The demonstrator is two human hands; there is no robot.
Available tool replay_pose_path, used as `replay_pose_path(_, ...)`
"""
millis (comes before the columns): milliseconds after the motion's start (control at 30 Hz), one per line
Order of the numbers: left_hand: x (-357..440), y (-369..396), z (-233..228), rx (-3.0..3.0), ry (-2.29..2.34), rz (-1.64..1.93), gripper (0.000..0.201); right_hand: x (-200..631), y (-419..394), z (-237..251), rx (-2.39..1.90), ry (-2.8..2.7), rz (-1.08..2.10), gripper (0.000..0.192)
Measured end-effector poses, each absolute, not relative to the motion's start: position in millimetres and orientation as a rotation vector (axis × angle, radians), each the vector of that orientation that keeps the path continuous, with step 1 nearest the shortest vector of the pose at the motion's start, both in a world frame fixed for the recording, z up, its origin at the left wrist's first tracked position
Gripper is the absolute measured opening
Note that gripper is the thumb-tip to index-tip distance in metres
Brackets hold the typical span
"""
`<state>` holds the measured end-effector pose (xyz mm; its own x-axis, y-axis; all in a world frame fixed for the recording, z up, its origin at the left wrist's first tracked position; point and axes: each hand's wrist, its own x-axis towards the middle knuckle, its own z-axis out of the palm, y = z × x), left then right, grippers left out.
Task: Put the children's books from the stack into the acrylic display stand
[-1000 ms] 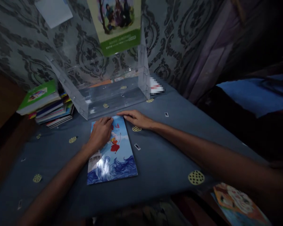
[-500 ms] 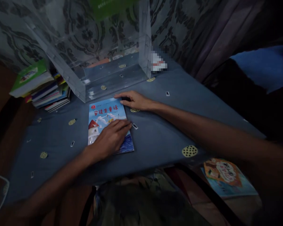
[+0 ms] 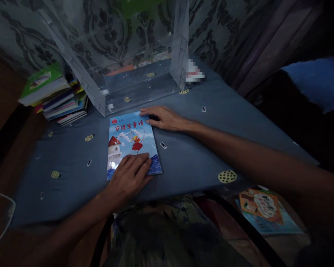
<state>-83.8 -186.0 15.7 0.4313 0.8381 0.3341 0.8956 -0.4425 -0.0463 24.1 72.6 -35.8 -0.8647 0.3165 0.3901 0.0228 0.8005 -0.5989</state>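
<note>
A blue picture book point(image 3: 128, 139) with red Chinese title characters lies closed and face up on the cloth-covered table point(image 3: 189, 159). My left hand point(image 3: 133, 170) rests flat over its lower part, fingers stretched across the cover. At the top right corner, my right hand point(image 3: 164, 118) touches the book with its fingers extended and thumb a little apart. Both hands are open. The cover's flying figure in red shows between them. Just beyond the book stands a clear plastic rack point(image 3: 144, 100).
A stack of books point(image 3: 61, 98) stands left of the rack. Behind the rack's right side is a pixelated white item point(image 3: 195, 74). Another book point(image 3: 267, 211) lies below the table edge at right. A white cable point(image 3: 5, 196) hangs at far left. Patterned curtain point(image 3: 111, 33) closes off the back.
My left hand has slid down the cover toward the book's lower edge, uncovering the figure in red. My right hand stays at the top right corner. The view has shifted slightly.
</note>
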Motion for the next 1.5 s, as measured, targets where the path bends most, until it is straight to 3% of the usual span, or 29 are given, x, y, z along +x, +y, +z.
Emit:
replay_pose_path(367,-84.6,-188.4,14.1,-2.417,-1.512,-0.429,0.023,33.3,41.4,-29.2,-0.334,-2.623,0.703,0.039)
replay_pose_path(767,-85.3,-192.0,8.1,-2.392,-1.525,-0.466,0.026,85.3,-25.7,-21.1,-0.270,-2.721,0.753,0.065)
replay_pose_path(1200,-133.4,-238.2,-0.3,-2.316,-1.721,-0.436,0.031,94.7,-28.5,-25.6,-0.234,-2.855,0.646,0.099)
replay_pose_path(1500,-144.4,-238.4,6.6,-2.285,-1.826,-0.539,0.027,95.0,-27.1,-26.2,-0.221,-2.899,0.613,0.103)
